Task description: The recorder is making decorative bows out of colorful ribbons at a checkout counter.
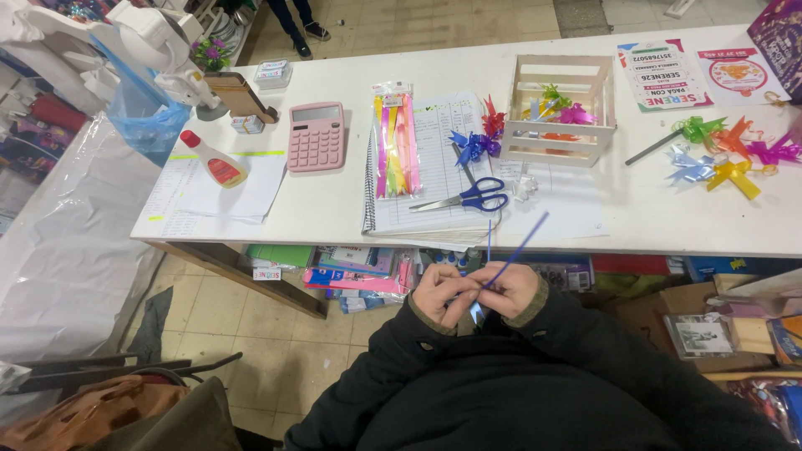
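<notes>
Hands first: your left hand (439, 294) and your right hand (511, 288) sit close together in front of your dark jacket, just below the edge of the counter (334, 209). Both are pinching a thin blue ribbon strip (518, 246). Its long end pokes up and to the right from your right hand, and a short bit hangs down between your hands.

Ribbon like this looks very light and bendy. It is thin and smooth, so it may slip. It would likely crease if you squeeze hard. A good spot to hold it is low down, close to your fingertips, with a soft pinch.

On the counter, just past your hands, lie blue-handled scissors (468, 198) on a notebook (434, 167). Beside them is a pack of bright ribbon strips (395, 142). A blue bow (472, 146) and a red bow (493, 121) sit next to a small wooden crate (561, 104) with more bows inside. To the left are a pink calculator (317, 136) and a glue bottle (215, 159). Far right lies a bunch of finished bows (723, 154).
</notes>
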